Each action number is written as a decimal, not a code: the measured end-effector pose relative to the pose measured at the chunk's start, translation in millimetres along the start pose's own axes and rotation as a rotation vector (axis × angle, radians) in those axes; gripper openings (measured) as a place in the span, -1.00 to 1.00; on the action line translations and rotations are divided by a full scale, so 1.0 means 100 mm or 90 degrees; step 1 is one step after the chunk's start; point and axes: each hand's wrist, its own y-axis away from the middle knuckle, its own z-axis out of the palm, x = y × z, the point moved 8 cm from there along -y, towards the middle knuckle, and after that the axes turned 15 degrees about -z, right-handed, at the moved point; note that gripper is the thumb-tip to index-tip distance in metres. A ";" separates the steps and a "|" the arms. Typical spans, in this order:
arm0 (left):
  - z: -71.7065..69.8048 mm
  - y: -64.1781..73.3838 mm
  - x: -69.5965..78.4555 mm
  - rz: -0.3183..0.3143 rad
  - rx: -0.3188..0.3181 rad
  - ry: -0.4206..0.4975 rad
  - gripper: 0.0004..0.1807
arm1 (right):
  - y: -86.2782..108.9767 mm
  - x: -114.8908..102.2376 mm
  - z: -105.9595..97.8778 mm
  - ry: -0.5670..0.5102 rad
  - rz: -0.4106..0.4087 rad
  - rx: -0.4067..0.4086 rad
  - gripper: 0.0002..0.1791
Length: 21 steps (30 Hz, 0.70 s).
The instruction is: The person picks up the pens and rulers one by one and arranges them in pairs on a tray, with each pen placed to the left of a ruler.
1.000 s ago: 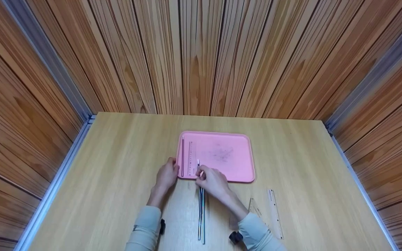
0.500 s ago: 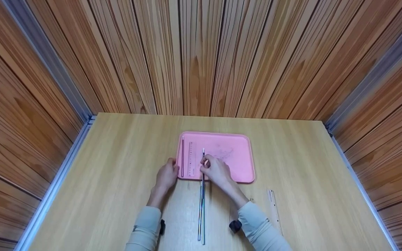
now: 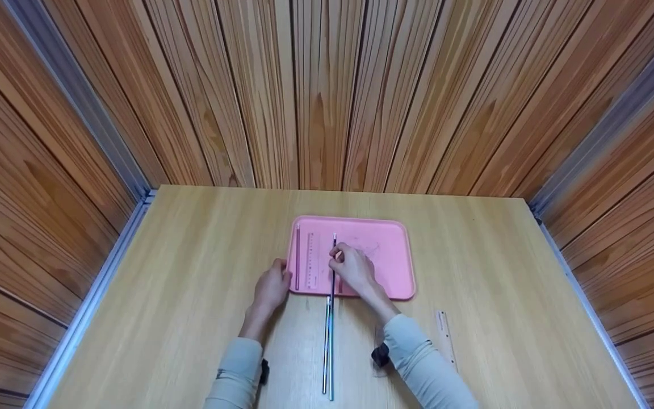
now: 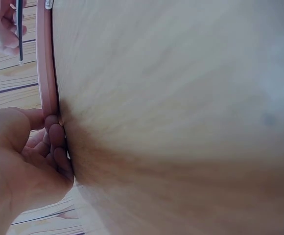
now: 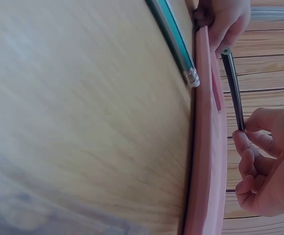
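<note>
In the head view my right hand (image 3: 355, 270) is over the pink tray (image 3: 386, 278), pinching a dark pencil (image 5: 233, 88) between thumb and fingertips. The pencil points lengthwise, raised above the tray floor in the right wrist view. My left hand (image 3: 272, 287) grips the tray's left rim near its front corner, thumb on one side and curled fingers on the other. Along the tray's left side lies a dark red pencil (image 3: 297, 258), with a clear ruler (image 3: 311, 261) beside it.
Two pencils, one silvery (image 3: 326, 352) and one teal (image 3: 331, 358), lie side by side before the tray. A clear ruler (image 3: 445, 335) rests to the right, partly under the right sleeve (image 3: 426, 363). A transparent piece (image 3: 379, 372) shows beneath that forearm. Wood-panelled walls surround the table.
My right hand has moved forward and slightly right over the tray, carrying the dark pencil away from the two pencils on the table. The left hand stays on the tray rim.
</note>
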 end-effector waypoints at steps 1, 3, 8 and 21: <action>0.00 0.00 0.00 -0.003 -0.002 0.000 -0.65 | -0.01 0.01 0.01 0.001 0.001 0.000 -0.83; 0.01 0.00 -0.01 -0.008 -0.004 0.003 -0.65 | -0.02 0.02 0.02 0.006 -0.001 0.001 -0.83; 0.00 0.00 -0.01 -0.002 0.001 0.006 -0.65 | -0.04 0.03 0.05 0.014 -0.002 0.000 -0.83; 0.01 0.01 -0.02 -0.001 0.007 0.008 -0.65 | -0.11 0.14 0.15 0.007 0.024 -0.019 -0.84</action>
